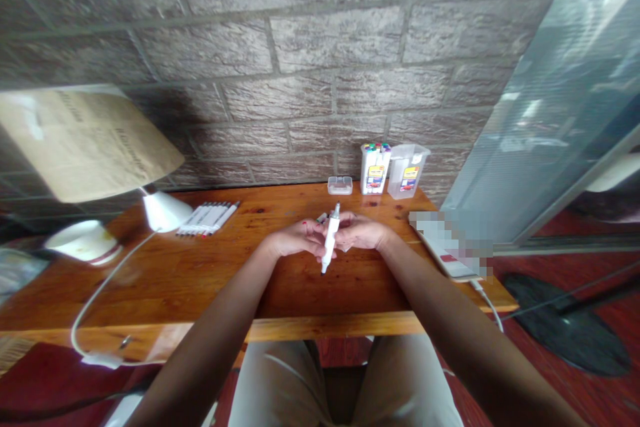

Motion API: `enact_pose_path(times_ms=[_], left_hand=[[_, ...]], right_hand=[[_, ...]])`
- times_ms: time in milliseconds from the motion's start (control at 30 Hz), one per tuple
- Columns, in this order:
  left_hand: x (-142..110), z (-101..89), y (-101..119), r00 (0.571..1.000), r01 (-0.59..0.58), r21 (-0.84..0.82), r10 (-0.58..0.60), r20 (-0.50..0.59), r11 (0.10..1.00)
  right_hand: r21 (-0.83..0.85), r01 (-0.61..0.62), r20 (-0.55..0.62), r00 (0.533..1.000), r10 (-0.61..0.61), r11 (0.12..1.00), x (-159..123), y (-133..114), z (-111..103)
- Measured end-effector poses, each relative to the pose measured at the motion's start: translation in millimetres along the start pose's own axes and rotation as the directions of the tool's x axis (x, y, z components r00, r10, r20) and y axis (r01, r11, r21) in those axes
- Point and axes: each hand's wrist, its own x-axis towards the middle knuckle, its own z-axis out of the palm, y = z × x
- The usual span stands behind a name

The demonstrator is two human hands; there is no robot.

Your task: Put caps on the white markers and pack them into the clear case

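Over the wooden table (150,280), a white marker pen (329,239) is being held pointing just past twelve o'clock by the half-curled left hand (300,239) and right hand (365,233), apparently for two-sided steadiness.

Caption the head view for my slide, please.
Left hand and right hand handle a white marker above the wooden desk, lamp to the left.

The white marker (329,245) is long and thin, with a grey part near its far end and a dark bit at each tip. The left hand (300,240) and right hand (363,232) hold it tilted over the bench (170,277), its near end pointing toward the front edge.
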Motion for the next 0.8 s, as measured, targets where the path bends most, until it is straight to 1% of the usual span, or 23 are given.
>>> enact_pose_path(times_ms=[67,100,133,167,200,233,267,300,333,367,400,467,600,700,800], left_hand=[[1,2.1,1,1.0,-0.012,-0.01,0.012,-0.01,1.0],[1,3.1,3,0.999,-0.026,-0.025,0.025,-0.03,0.999],[2,3.8,4,0.996,-0.051,-0.045,0.047,-0.071,0.998],[3,4.0,5,0.987,-0.085,-0.068,0.075,-0.141,0.994],[4,3.5,6,0.965,-0.128,-0.091,0.103,-0.242,0.988],[5,2.2,8,0.922,-0.178,-0.109,0.127,-0.367,0.978],[6,0.1,9,0.857,-0.23,-0.118,0.143,-0.495,0.966],[7,-2.7,11,0.781,-0.278,-0.119,0.152,-0.606,0.953],[8,-6.0,12,0.707,-0.319,-0.114,0.156,-0.69,0.941],[8,-9.5,13,0.654,-0.349,-0.105,0.161,-0.739,0.931],[8,-12.8,13,0.617,-0.369,-0.092,0.169,-0.768,0.925],[8,-18.2,13,0.577,-0.388,-0.061,0.191,-0.794,0.92],[10,-20.5,10,0.507,-0.375,0.032,0.234,-0.83,0.926],[13,-17.4,6,0.478,-0.324,0.114,0.266,-0.837,0.939],[16,-14.4,4,0.477,-0.278,0.179,0.297,-0.827,0.944]], right_hand=[[0.027,0.023,-0.006,1.0,-0.023,0.999,-1,-2,0],[0.053,0.055,-0.022,0.998,-0.054,0.997,-2,-4,-1],[0.085,0.103,-0.053,0.994,-0.098,0.991,-3,-7,-2],[0.121,0.166,-0.105,0.983,-0.153,0.979,-5,-10,-3],[0.156,0.236,-0.175,0.962,-0.209,0.959,-6,-14,-4],[0.185,0.306,-0.256,0.932,-0.255,0.934,-7,-18,-5],[0.202,0.365,-0.341,0.896,-0.284,0.909,-8,-22,-7],[0.211,0.409,-0.421,0.858,-0.295,0.888,-8,-25,-8],[0.216,0.439,-0.49,0.821,-0.292,0.872,-8,-28,-8],[0.221,0.46,-0.545,0.79,-0.282,0.86,-8,-30,-9],[0.224,0.472,-0.583,0.766,-0.27,0.853,-7,-32,-9],[0.224,0.475,-0.624,0.74,-0.249,0.851,-5,-33,-8],[0.195,0.432,-0.657,0.724,-0.21,0.88,-2,-32,-5],[0.198,0.411,-0.687,0.706,-0.172,0.89,0,-31,-4],[0.205,0.41,-0.71,0.687,-0.153,0.889,0,-31,-4]])
